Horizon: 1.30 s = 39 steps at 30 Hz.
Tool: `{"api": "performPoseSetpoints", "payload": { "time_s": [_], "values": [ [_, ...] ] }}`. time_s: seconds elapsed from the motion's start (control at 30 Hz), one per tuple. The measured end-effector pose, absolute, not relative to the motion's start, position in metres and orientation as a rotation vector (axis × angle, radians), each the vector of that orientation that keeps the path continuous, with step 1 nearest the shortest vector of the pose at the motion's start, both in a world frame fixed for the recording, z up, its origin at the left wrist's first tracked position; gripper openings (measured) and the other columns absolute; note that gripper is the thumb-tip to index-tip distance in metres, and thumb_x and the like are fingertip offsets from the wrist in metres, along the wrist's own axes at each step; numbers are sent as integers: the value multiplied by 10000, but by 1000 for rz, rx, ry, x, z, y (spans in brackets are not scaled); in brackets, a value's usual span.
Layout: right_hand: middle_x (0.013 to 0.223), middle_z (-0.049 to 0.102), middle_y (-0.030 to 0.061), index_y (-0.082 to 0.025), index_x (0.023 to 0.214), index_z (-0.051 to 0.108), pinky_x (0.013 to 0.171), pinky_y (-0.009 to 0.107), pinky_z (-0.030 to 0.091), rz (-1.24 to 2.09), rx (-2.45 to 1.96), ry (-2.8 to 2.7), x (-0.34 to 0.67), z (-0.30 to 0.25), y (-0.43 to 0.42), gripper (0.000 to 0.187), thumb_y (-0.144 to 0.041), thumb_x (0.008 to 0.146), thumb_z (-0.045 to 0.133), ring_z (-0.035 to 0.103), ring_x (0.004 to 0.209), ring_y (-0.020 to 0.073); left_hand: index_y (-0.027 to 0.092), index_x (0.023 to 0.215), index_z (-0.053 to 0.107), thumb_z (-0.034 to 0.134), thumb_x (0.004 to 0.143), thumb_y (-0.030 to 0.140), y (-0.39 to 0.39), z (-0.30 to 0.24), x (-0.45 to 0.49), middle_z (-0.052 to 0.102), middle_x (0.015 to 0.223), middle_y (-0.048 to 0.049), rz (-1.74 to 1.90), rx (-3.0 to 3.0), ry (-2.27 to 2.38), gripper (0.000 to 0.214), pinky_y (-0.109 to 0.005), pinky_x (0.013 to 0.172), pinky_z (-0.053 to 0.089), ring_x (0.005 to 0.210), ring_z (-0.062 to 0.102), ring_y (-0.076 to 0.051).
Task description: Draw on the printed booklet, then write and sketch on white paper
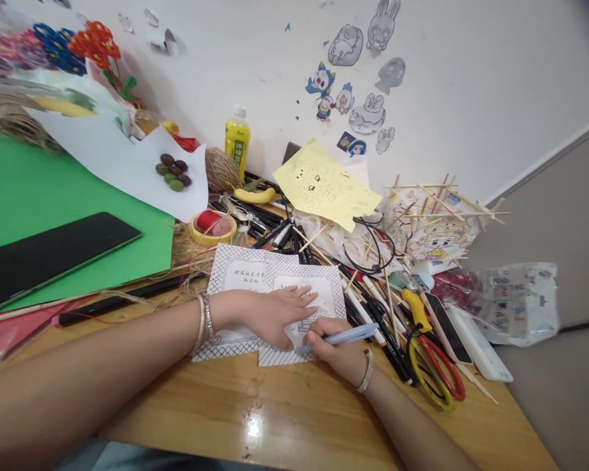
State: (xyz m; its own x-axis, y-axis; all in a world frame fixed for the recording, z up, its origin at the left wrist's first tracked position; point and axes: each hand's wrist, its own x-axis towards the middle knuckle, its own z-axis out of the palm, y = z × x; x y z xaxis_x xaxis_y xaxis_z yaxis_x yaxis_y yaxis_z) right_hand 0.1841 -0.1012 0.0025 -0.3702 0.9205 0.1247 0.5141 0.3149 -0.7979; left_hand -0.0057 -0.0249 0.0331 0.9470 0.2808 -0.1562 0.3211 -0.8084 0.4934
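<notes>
Two white paper cards with drawn patterned borders lie overlapping on the wooden table: a left card (243, 268) with handwritten characters and a right card (337, 294) with a line drawing. Across both rests my left hand (277, 315), flat, its fingers spread over the right card. My right hand (331, 340) grips a light blue pen (353, 333). The pen's tip meets the lower part of the right card, close beside my left hand. Part of the drawing is hidden under my hands.
Loose markers (383, 327), scissors (436, 373) and a pink phone (446, 327) lie to the right. A yellow drawn sheet (324, 183) tops the pile behind. On the left are a large black tablet (53, 255), green paper (24, 176) and red thread (209, 222). A yellow bottle (237, 139) stands behind.
</notes>
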Motion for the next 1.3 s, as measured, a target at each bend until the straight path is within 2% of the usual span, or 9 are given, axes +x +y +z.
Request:
{"api": "performPoseSetpoints", "payload": {
  "time_s": [0.43, 0.63, 0.77, 0.87, 1.0, 1.13, 1.3],
  "values": [
    [451, 452, -34, -220, 480, 383, 501, 258, 383, 981, -1251, -1939, 182, 5, -100, 361, -302, 810, 503, 450, 481, 129, 101, 1483, 255, 640, 746, 311, -25, 34, -6, 144, 1552, -170, -94, 2571, 422, 858, -475, 1158, 103, 1435, 22, -328],
    [451, 424, -34, -224, 465, 366, 536, 269, 424, 1024, -1241, -1933, 185, 4, -99, 392, -319, 807, 532, 506, 525, 150, 96, 1484, 251, 642, 751, 327, -25, 33, -6, 132, 1553, -178, -105, 2574, 425, 862, -475, 1157, 109, 1435, 21, -331],
    [441, 449, -35, -223, 500, 448, 553, 276, 449, 1054, -1269, -1851, 186, 5, -102, 357, -340, 827, 524, 554, 545, 166, 82, 1484, 244, 649, 754, 321, -26, 33, -5, 138, 1554, -185, -116, 2584, 428, 869, -451, 1162, 94, 1436, 9, -324],
    [464, 502, -29, -215, 535, 492, 526, 267, 423, 994, -1255, -1881, 184, 8, -106, 349, -359, 852, 510, 522, 493, 145, 73, 1483, 245, 638, 773, 353, -27, 32, -4, 122, 1555, -192, -118, 2585, 452, 858, -446, 1162, 91, 1435, 9, -329],
    [467, 467, -33, -214, 504, 434, 506, 251, 362, 859, -1241, -2003, 180, 11, -107, 384, -348, 860, 489, 471, 487, 129, 76, 1488, 227, 600, 788, 392, -28, 31, -3, 100, 1564, -175, -118, 2585, 476, 853, -435, 1163, 77, 1439, 4, -316],
    [470, 458, -31, -214, 487, 392, 511, 251, 342, 843, -1251, -2064, 179, 11, -104, 397, -332, 857, 472, 460, 494, 126, 77, 1484, 241, 615, 760, 348, -26, 34, -4, 108, 1563, -172, -138, 2583, 449, 859, -433, 1163, 93, 1438, 12, -317],
    [483, 490, -24, -211, 497, 421, 524, 254, 346, 871, -1295, -2094, 181, 10, -104, 356, -311, 835, 472, 468, 505, 129, 89, 1489, 227, 632, 743, 326, -23, 35, -5, 117, 1558, -177, -162, 2581, 430, 882, -456, 1160, 95, 1436, 2, -320]
  ]
}}
